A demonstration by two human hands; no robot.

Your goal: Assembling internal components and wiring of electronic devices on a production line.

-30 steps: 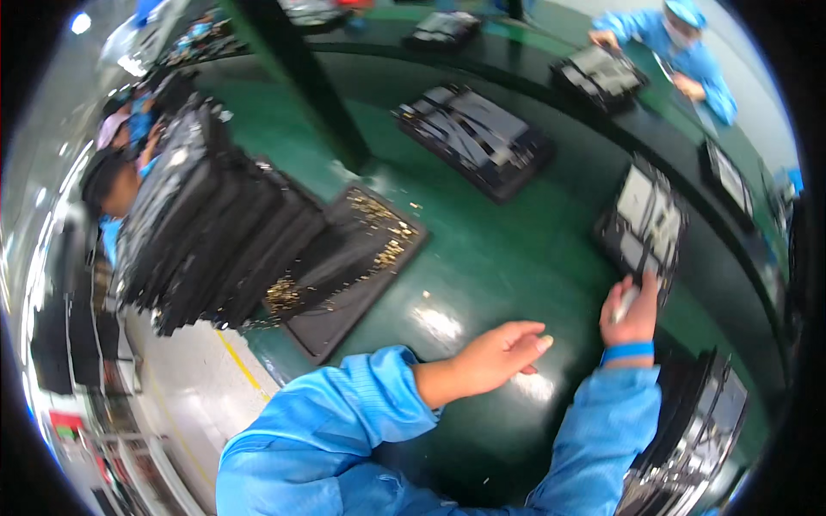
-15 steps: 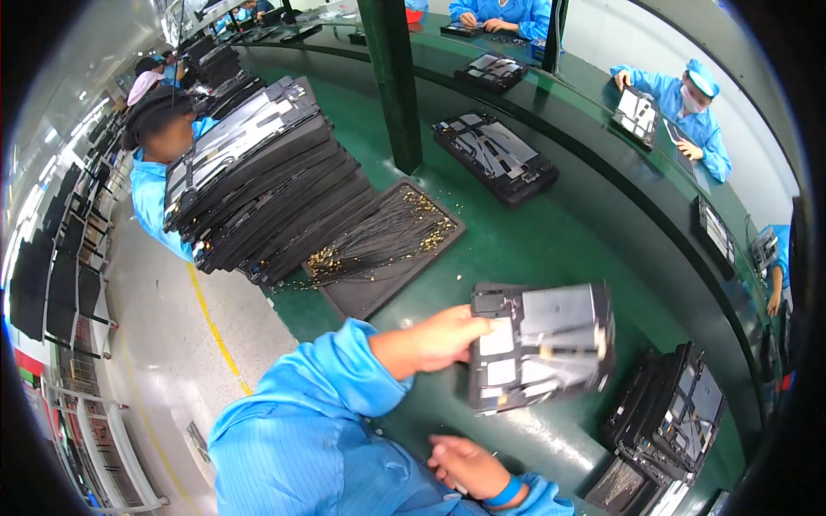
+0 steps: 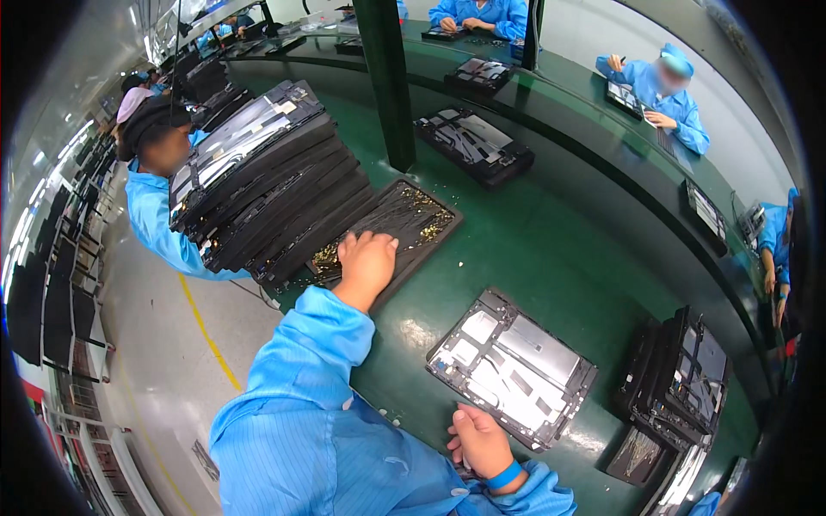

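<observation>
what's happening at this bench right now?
A person in a blue smock works at a green table. The left hand rests on a flat black tray of small gold parts. The right hand sits at the near edge of an open grey panel lying flat. Stacked black panels stand to the left.

The left hand [image 3: 366, 265] reaches out toward twelve o'clock on a nearly straight arm in a blue sleeve, palm down, fingers spread slightly and curled at the tips. The right hand [image 3: 478, 442] sits close to the body at about five o'clock, loosely closed with the thumb pointing up, a blue band around its wrist.
</observation>
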